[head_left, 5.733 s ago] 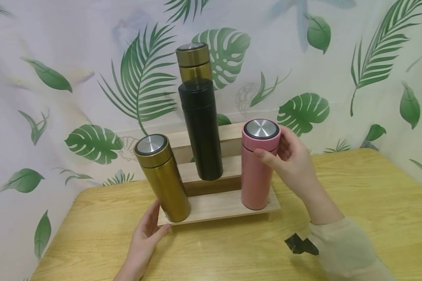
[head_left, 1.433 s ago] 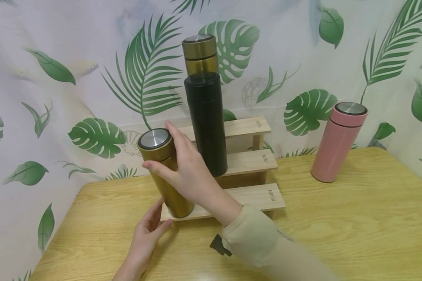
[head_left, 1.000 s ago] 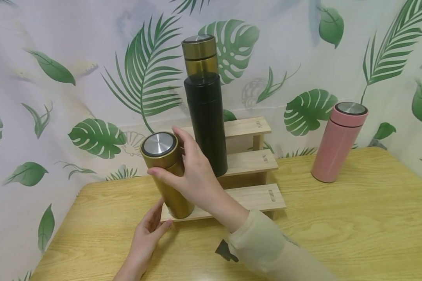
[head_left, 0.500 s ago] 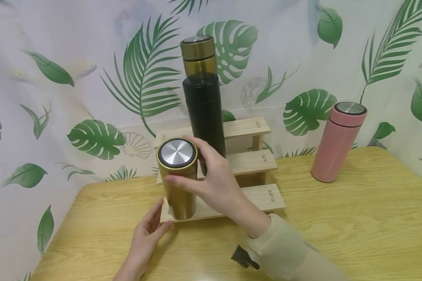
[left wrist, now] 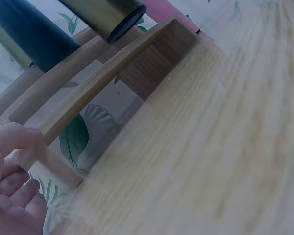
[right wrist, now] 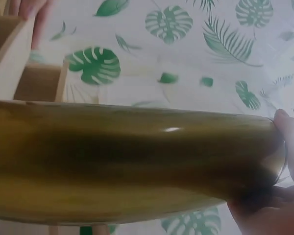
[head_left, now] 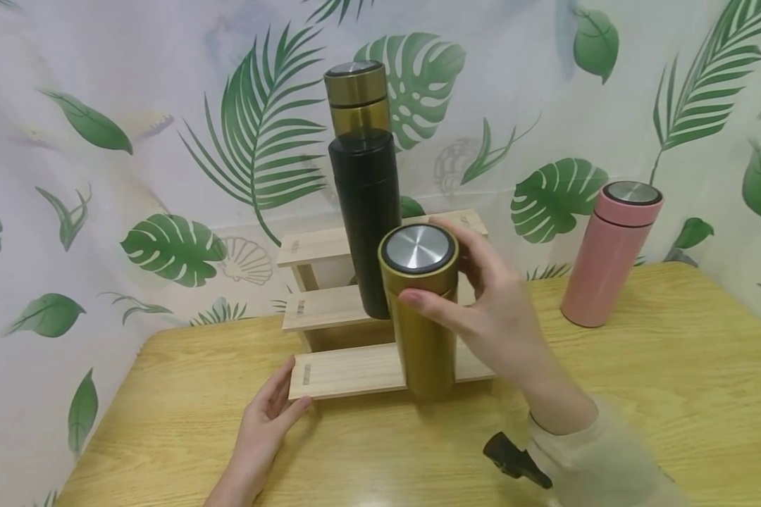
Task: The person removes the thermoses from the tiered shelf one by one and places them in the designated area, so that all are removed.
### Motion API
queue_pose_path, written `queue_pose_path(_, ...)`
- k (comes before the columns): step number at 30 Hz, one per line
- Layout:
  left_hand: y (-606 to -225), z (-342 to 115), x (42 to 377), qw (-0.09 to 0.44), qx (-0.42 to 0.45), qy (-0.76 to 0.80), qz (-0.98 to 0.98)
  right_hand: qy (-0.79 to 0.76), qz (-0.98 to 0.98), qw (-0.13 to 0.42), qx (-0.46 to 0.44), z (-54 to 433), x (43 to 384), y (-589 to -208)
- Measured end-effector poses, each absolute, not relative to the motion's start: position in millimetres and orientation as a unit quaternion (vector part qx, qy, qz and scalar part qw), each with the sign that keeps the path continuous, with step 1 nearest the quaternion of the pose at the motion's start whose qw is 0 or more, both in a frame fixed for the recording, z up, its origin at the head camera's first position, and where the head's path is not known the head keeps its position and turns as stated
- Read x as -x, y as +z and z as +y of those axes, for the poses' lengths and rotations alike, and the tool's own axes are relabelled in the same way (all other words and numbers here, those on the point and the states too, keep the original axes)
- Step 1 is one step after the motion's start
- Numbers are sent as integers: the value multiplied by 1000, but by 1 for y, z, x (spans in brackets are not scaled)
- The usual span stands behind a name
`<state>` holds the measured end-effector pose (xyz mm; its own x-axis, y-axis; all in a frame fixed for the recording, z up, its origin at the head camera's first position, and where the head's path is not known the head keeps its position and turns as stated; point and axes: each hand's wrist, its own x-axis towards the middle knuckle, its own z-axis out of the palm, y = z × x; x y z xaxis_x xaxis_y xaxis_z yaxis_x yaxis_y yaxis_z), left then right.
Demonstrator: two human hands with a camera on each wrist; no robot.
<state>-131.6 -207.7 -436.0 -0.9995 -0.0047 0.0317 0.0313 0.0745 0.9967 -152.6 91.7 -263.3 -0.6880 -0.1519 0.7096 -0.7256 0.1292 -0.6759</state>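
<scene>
My right hand grips a gold thermos near its lid, thumb in front and fingers behind. In the left wrist view, the base of the gold thermos hangs above the lowest step. My left hand holds the left end of the lowest step of a three-tier wooden stand, with the thumb at its front edge. A black thermos stands on the middle step. Behind it rises a second gold thermos, its lower part hidden.
A pink thermos stands on the wood-grain table at the right, near the back edge. A leaf-patterned cloth hangs behind the table. A black strap piece sticks out beside the right sleeve.
The pink thermos has gone from the stand to the table at right. My right hand then took the gold thermos and carried it rightward off the lowest step's left end. My left hand stayed put.
</scene>
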Motion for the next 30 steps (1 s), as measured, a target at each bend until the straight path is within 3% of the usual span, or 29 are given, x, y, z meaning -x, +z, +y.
queue_pose_path(14,-437,-207,134,-3,3,-686,-728,547,-744,356,-143,172,170,-248)
queue_pose_path(23,-435,-208,133,5,13,-687,-726,519,-804,290,-29,200,189,-251)
queue_pose_path(30,-434,-207,132,2,11,-687,-726,498,-828,259,-3,207,213,-267)
